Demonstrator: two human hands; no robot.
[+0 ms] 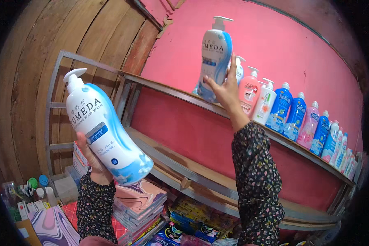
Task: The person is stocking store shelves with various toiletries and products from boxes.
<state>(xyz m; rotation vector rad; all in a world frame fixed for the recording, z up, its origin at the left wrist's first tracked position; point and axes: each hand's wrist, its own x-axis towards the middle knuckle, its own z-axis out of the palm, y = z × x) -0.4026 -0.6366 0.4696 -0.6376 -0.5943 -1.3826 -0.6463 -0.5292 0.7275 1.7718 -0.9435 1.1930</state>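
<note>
My left hand (93,163) is wrapped around a white and blue Yumeda body wash pump bottle (110,132), which tilts to the left in front of the metal rack frame. Higher up, my right hand (226,89) grips a second Yumeda pump bottle (213,58) at its lower part. That bottle is nearly upright at the left end of the row on the upper shelf (178,92). Whether its base rests on the board cannot be told. Partly hidden behind my right fingers stands another white pump bottle (239,69).
Right of my hand, the shelf carries a pink pump bottle (249,90), a white one (263,103) and several blue and pink SoSoft bottles (279,106). Below are a lower shelf (160,147), stacked marbled-cover books (141,196), Softex packs (166,236) and clear plastic boxes (64,186).
</note>
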